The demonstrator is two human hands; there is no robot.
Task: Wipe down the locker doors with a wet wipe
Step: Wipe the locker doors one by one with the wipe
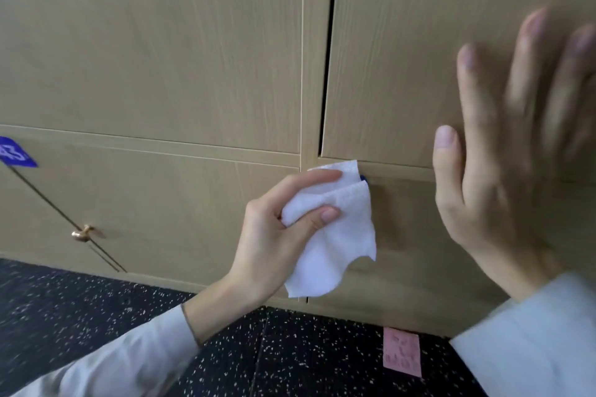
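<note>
My left hand [277, 229] pinches a white wet wipe [335, 235] between thumb and fingers, in front of the lower right locker door [419, 251]. The wipe hangs loose and covers most of a blue label at that door's top left corner. My right hand [509, 164] is raised with straight, spread fingers before the upper right locker door [403, 58]; it is blurred, and whether it touches the door cannot be told. That door stands slightly ajar, with a dark gap along its left edge. The upper left door [145, 42] is closed.
The lower left door [145, 203] carries a blue number label [16, 153] and a brass knob [82, 233]. Below the lockers lies a dark speckled floor [96, 316] with a pink sticker [402, 351] on it.
</note>
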